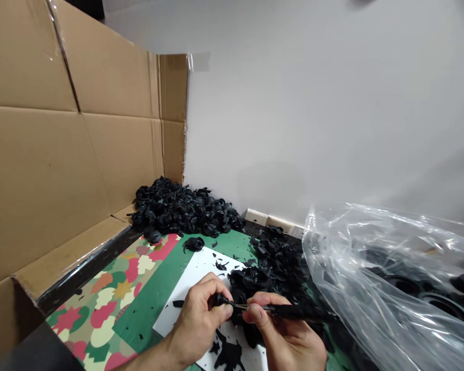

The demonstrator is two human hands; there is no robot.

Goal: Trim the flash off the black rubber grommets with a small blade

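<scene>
- Head view: left hand (203,314) closed in a pinch, thumb against fingers, on a small black piece (219,300), held above a white sheet (193,268).
- Right hand (286,332) closed round a dark-handled tool (301,312); its metal tip meets the piece. Exact tool type: cannot tell.
- Step in hand, my reading: working the piece with the tip. Next move seems to call for a steady pinch, left thumb clear of the metal.
- Around: black heap (276,255) just beyond the hands, larger black pile (185,208) against cardboard (119,165).
- Obstruction: clear plastic bag (332,268) crowds the right side; scraps litter the sheet.
</scene>
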